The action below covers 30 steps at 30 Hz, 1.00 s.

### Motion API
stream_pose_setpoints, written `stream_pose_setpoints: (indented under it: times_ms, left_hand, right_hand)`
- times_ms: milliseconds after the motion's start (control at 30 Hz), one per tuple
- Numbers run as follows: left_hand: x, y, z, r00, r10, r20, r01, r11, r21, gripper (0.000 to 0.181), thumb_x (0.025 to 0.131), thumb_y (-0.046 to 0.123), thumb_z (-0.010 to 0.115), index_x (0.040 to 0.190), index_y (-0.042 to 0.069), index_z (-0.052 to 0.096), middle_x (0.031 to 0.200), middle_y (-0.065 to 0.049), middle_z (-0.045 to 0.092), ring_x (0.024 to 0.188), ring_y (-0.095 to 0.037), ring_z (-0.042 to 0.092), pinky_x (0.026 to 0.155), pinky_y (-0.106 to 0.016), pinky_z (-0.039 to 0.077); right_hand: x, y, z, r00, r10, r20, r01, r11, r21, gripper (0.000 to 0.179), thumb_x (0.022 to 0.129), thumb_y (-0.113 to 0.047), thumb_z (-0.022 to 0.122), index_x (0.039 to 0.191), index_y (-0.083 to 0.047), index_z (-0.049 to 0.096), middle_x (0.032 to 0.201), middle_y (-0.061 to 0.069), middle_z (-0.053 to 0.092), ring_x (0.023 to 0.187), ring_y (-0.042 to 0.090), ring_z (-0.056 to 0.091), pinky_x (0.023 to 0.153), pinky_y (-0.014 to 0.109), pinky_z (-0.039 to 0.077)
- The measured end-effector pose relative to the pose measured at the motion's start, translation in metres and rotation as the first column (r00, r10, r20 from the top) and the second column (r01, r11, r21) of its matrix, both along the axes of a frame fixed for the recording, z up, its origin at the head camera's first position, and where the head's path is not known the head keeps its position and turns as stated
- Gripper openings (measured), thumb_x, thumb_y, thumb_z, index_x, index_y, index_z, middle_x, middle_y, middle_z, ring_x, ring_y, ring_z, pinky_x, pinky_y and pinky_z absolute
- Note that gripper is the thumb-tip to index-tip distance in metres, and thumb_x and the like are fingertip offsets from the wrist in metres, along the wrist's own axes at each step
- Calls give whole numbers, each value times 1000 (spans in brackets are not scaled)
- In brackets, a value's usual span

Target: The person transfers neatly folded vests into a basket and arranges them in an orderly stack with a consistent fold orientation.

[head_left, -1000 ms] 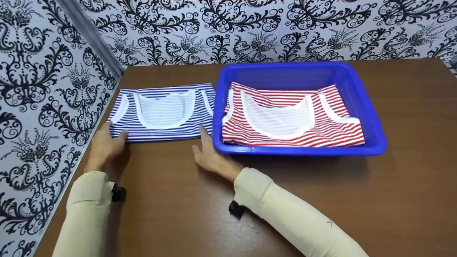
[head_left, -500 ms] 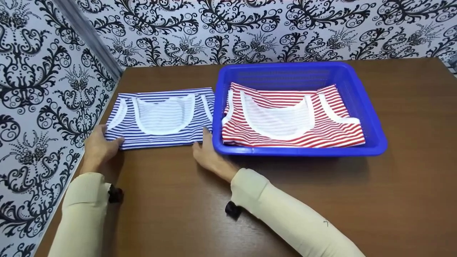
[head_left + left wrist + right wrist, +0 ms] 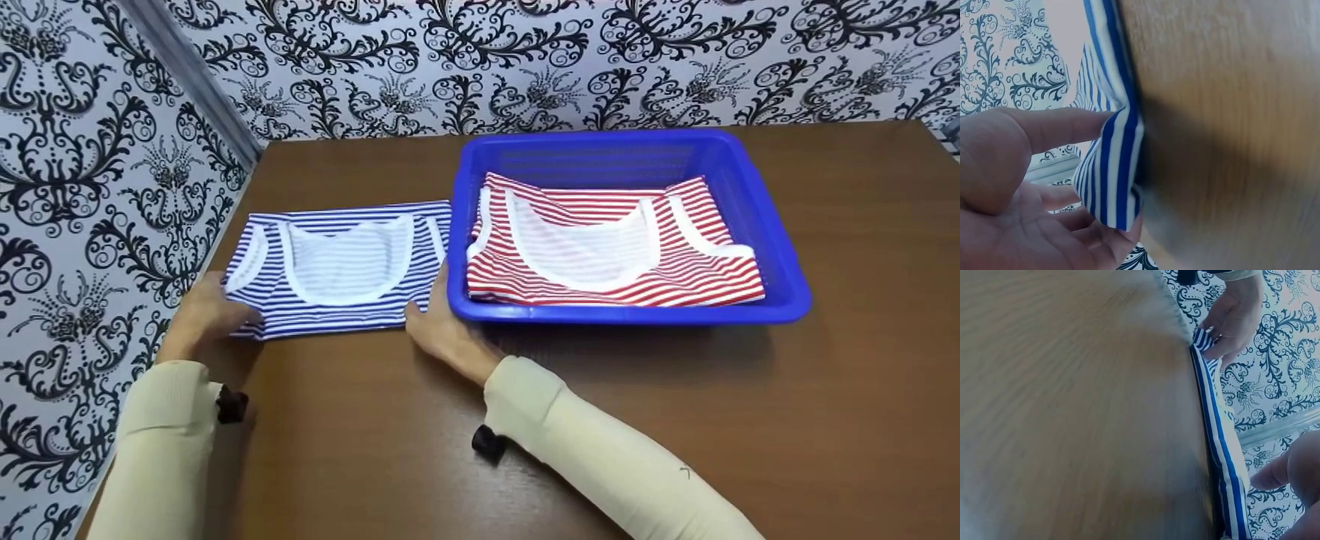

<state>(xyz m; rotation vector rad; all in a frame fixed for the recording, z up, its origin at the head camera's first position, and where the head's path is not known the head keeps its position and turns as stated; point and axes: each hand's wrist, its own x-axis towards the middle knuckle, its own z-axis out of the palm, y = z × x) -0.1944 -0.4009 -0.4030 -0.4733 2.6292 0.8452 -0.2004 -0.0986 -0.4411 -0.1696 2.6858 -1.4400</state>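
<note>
A folded blue-and-white striped tank top (image 3: 345, 319) with white trim lies flat on the table at left in the head view. My left hand (image 3: 204, 315) grips its near left corner; in the left wrist view the thumb presses the bunched striped fold (image 3: 1117, 163) from above, with the other fingers below. At the near right corner, my right hand (image 3: 441, 324) holds the top with its thumb at the front edge. The right wrist view has that thumb (image 3: 1272, 473) against the cloth; most of the right fingers are hidden.
Right beside the tank top stands a blue plastic basket (image 3: 630, 313), overlapping its right edge in the head view. A folded red-and-white striped tank top (image 3: 600, 259) lies inside. Patterned walls (image 3: 525, 60) border the brown table (image 3: 360, 435) at the back and left.
The blue-striped tank top has slid toward the near side of the table. My left hand moves back with it, while my right hand shifts little and closes at its corner. The basket stays put.
</note>
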Motion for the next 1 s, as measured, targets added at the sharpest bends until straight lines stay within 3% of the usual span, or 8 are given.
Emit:
stream_pose_setpoints:
  times_ms: [200,333,433,600,767,833,1000]
  left_hand:
    - [-1,-3,5,992,-58,114,60,998,-14,92,79,18,74,141,-24,19,128,-41,40,118,-54,43,105,-65,36]
    - [1,-3,7,982,-55,181,53,999,13,96,77,19,77,140,-24,19,123,-37,42,112,-48,45,100,-61,42]
    - [2,-2,8,977,-62,203,56,998,38,92,78,18,76,140,-22,20,124,-34,43,112,-45,45,101,-60,42]
    - [-1,4,6,982,-59,181,61,998,-4,83,90,29,62,141,-22,22,132,-39,40,119,-50,43,106,-62,36]
    - [-5,10,1,992,-66,107,87,974,-211,88,96,44,53,135,-30,26,133,-52,30,122,-62,33,106,-67,32]
    - [-7,11,-1,994,-77,83,96,964,-247,89,97,45,51,136,-30,25,134,-53,28,123,-63,31,107,-67,30]
    - [-10,12,-6,998,-53,39,58,987,-148,92,100,44,47,144,-25,5,144,-49,17,134,-62,22,113,-65,23]
  right_hand:
    - [1,1,0,1000,1,6,-1,1000,-2,88,91,-17,61,154,9,6,163,24,10,152,29,7,124,35,5]
    - [1,2,-1,999,2,39,-2,1000,5,87,92,-16,60,155,8,5,163,23,10,152,28,6,124,36,5]
    - [1,3,1,998,-9,63,7,1000,31,81,93,-17,60,154,8,14,161,23,18,151,29,12,124,37,9]
    - [2,5,1,995,-25,93,19,998,63,77,91,-18,62,153,6,23,159,22,27,149,30,20,123,37,15]
    - [3,5,1,996,-36,83,29,997,74,80,88,-20,66,152,5,25,157,21,31,148,30,23,122,37,18]
    - [4,4,0,995,-38,88,32,997,67,80,89,-20,66,153,4,24,157,21,30,148,30,23,122,37,18]
    - [4,4,-1,991,-52,120,43,996,72,74,91,-23,65,151,4,30,156,18,34,147,28,26,122,37,21]
